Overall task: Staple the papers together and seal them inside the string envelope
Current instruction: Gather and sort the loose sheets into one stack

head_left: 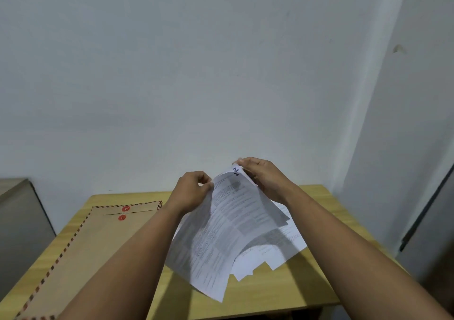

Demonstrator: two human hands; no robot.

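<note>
Both hands, left hand (190,190) and right hand (264,179), are pinching the papers (221,233) (maybe unevenly); loose sheets could be slipping onto the counter (319,283).

Envelope (81,243) left of papers (221,233)

Thin matt printed papers (228,224), brown kraft-paper string envelope (81,246) (red discs look like card), pale smooth wood-grain table (317,278), flat matt painted wall (196,74).
</note>
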